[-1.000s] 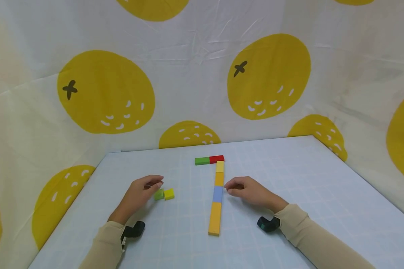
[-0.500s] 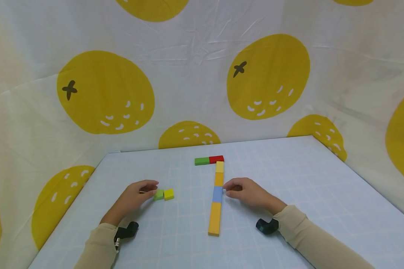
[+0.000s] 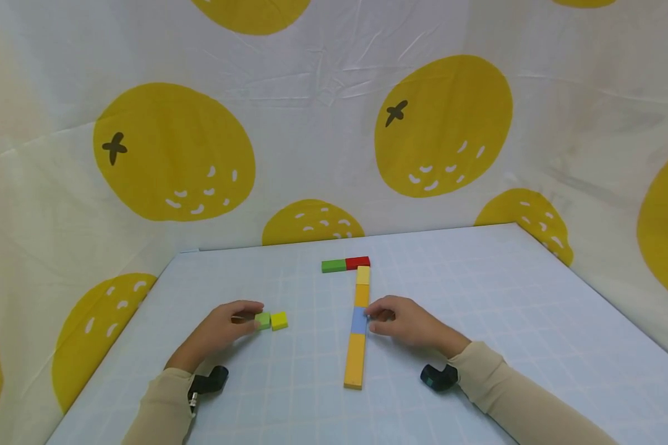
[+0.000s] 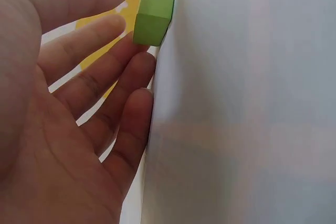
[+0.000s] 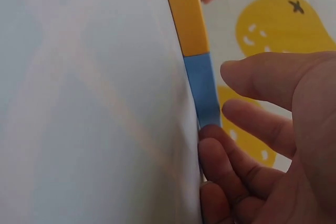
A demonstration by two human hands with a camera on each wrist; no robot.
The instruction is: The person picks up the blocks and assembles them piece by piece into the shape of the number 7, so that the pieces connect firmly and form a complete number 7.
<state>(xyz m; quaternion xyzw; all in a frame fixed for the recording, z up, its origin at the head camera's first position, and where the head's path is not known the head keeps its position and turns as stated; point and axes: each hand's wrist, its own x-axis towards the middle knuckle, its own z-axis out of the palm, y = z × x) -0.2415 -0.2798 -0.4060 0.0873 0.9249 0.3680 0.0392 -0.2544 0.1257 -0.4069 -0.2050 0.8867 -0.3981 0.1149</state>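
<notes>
My left hand (image 3: 225, 324) is at the left side of a light green block (image 3: 263, 321), with its thumb close beside it. In the left wrist view the fingers (image 4: 97, 77) are loosely bent and spread around the near end of the green block (image 4: 157, 11), not clasping it. A yellow block (image 3: 279, 321) lies just right of the green one. My right hand (image 3: 406, 321) is at the right side of a blue block (image 3: 359, 320) in a row of blocks. In the right wrist view its fingertips touch or nearly touch the blue block (image 5: 203, 87), holding nothing.
Along the row are a long orange block (image 3: 355, 361), a shorter orange block (image 3: 362, 295) and a pale yellow block (image 3: 363, 275). A red block (image 3: 358, 262) and a green block (image 3: 334, 266) meet its far end. The table (image 3: 451, 266) ends at a fruit-printed curtain (image 3: 323, 142).
My left hand first drew back left, then its thumb came in to the light green block. My right hand shifted slightly left onto the blue block's edge. The blocks look unmoved.
</notes>
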